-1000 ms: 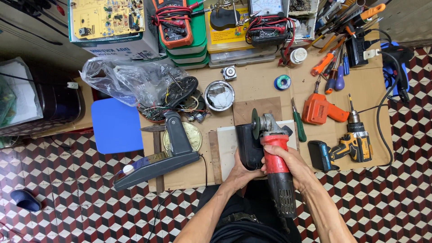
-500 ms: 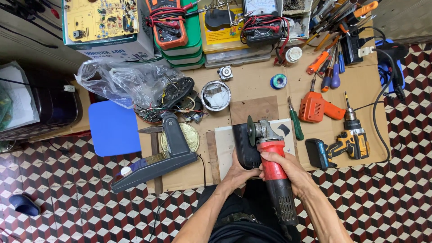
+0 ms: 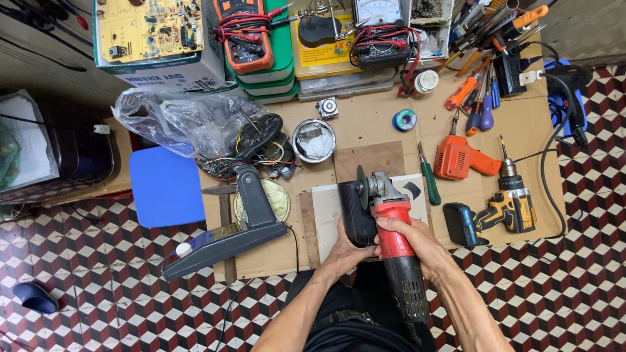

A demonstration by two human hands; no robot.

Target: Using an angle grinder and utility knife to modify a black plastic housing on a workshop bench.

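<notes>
My right hand (image 3: 411, 244) is wrapped around the red body of the angle grinder (image 3: 391, 228), fingers (image 3: 394, 225) curled tight over the top of it; the grinder lies near the front edge of the tabletop (image 3: 378, 124), about the middle of that edge, with its grey head and dark green disc (image 3: 360, 186) pointing toward the back and its black tail reaching past the front edge over my lap; my left hand (image 3: 345, 251) holds the black block (image 3: 355, 212) that stands just left of the disc, fingers pressed against its near end; I cannot tell whether the disc touches the block; both sit on a pale board (image 3: 326, 212) with a brown square of wood (image 3: 370, 160) just behind it.

To the right, a green-handled screwdriver (image 3: 428, 179) lies beside the board; further right lie an orange soldering gun (image 3: 463, 160) and a yellow and black cordless drill (image 3: 505, 205); to the left, a grey stand with a long base (image 3: 228, 238) leans toward the front left corner; a round metal tin (image 3: 313, 140) sits behind the wood square; a clear plastic bag (image 3: 176, 120) covers a tangle of wires toward the back left; a blue sheet (image 3: 166, 186) hangs off the left edge.
</notes>
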